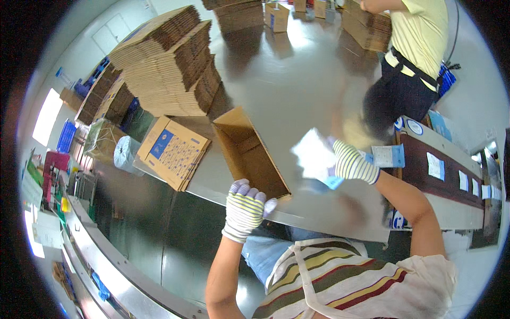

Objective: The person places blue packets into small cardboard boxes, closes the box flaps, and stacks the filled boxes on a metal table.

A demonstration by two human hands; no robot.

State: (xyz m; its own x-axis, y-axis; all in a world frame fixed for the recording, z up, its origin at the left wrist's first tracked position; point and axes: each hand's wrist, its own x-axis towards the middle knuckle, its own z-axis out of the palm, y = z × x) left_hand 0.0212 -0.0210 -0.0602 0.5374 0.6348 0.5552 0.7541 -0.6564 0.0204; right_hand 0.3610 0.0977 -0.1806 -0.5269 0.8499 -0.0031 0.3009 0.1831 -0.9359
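Note:
My left hand (244,210), in a striped knit glove, is closed over the near rim of an open cardboard box (247,146). The part of the box's inside that shows holds nothing. To the right of the box, my right hand (353,162), gloved alike, grips a white packet (313,154) smeared by motion. A blue edge shows below it, and I cannot tell whether there is more than one packet. Just beyond that hand, a white and blue packet (390,156) lies at the end of a brown conveyor belt (411,165), which carries several more packets.
Flattened printed cartons (172,149) lie left of the box, before a tall stack of folded cardboard (170,69). A co-worker in a yellow shirt (422,40) stands beyond the metal table (276,69). A roll of pale blue twine (127,151) sits past the table's left edge.

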